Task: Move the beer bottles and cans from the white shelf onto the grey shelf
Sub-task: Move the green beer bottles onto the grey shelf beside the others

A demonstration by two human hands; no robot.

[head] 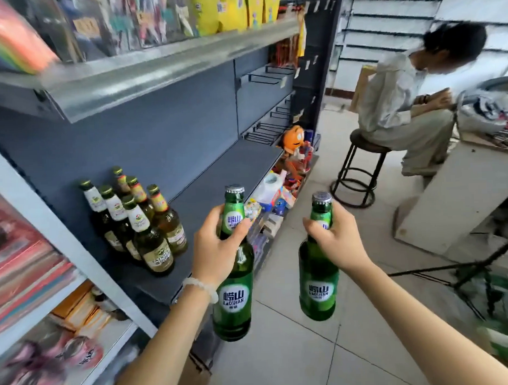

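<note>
Both hands grip upright green bottles by the neck: left hand (pixel 217 246) with its green bottle (pixel 234 292) nearer the grey shelf (pixel 217 176), right hand (pixel 336 241) with its bottle (pixel 319 288) trailing.

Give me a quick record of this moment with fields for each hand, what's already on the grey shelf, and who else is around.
left hand: left hand grips the neck of a green bottle, held upright
right hand: right hand grips a second green bottle by its neck
grey shelf: grey shelf carries six bottles clustered at its left end
bystander: a person sits on a stool at right
</note>
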